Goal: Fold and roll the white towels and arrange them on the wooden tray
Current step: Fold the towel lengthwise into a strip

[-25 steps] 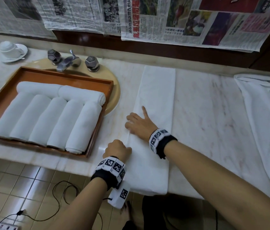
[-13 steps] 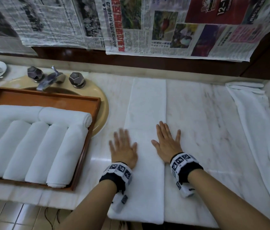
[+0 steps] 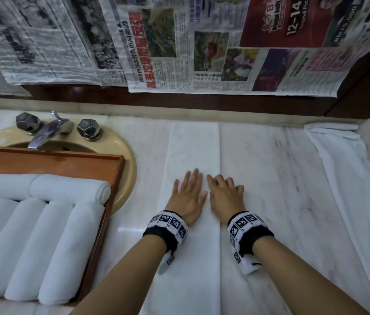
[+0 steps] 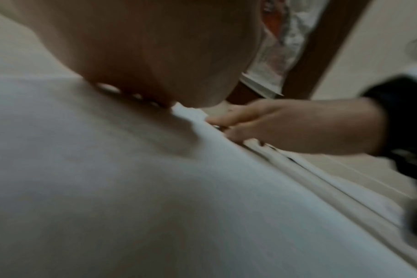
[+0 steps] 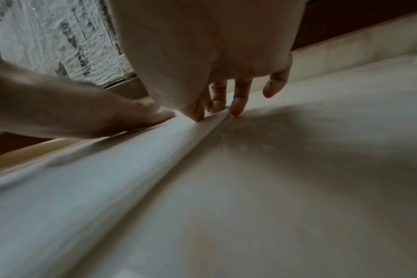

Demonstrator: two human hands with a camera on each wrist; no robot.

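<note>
While both hands lie on the strip: the white towel [image 3: 193, 155] is folded into a long narrow band on the marble bench [image 3: 270, 178], running from the back wall to the near edge, just right of the sink [image 3: 120, 142].
Left hand: left hand [image 3: 187, 197] lies flat on the band, fingers [image 3: 194, 178] straight and spread, holding nothing.
Right hand: right hand [image 3: 225, 196] sits at the band's right long edge; in the right wrist view its fingertips [image 5: 236, 109] press down right at that edge, slightly bent, gripping nothing.
Tray: wooden tray [image 3: 111, 169] rests over the sink, well left of the hands; rolled towels [image 3: 43, 242] lie in it, four side by side and two across the back.
Spare: another white towel [image 3: 347, 178] lies loose along the right end of the bench.
Step (judged): flattening the fold before rolling.
Method note: sweep both palms along the band's length with even pressure, keeping layered edges flush on the right side; any offset there will likely show as a stepped roll end.
Caution: the near end overhangs the bench, so start the roll square.
</note>
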